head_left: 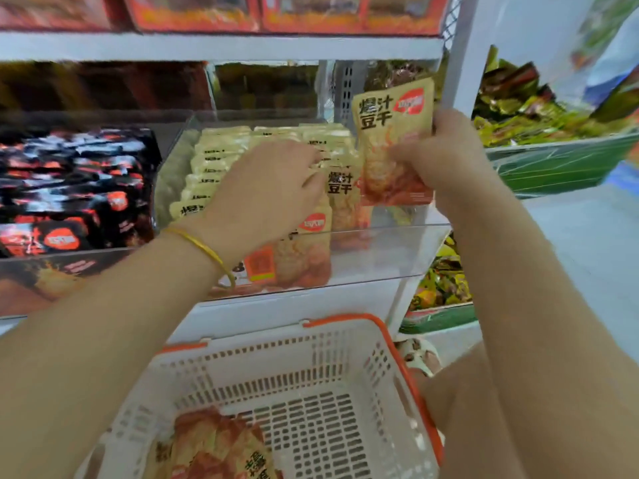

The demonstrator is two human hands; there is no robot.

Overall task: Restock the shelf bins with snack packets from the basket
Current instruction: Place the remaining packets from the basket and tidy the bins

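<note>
The right hand (446, 150) pinches a flat beige snack packet with black lettering and a red logo (387, 129) by its right edge, thumb on the printed face and the other fingers curled behind; the packet stands upright with the print toward the wearer, probably so it can slide in facing the same way as the stock already shelved; it hangs over the far right end of the clear plastic shelf bin (397, 243), above a bare gap there. The left hand (266, 198) reaches forward into the bin, palm down, wrist bent, fingers slightly curved over the tops of the row of matching beige packets (242, 146); it seems to be holding that row back to the left so the gap stays open; blur hides the fingertips, so I cannot tell whether they pinch a packet or only press on the tops. A thin yellow bracelet (204, 250) sits on the left wrist. Both forearms stretch up and away from the wearer, the right one steeper. The white slotted plastic basket with orange rim (311, 361) lies near, below the bin, within easy reach of either hand; a few more beige and red packets (214, 447) lie in its near left corner, so the restocking looks close to done but not finished. To the left a neighbouring bin holds black and red packets (69, 188); green wrapped snacks (518, 108) are piled on a shelf to the far right.
</note>
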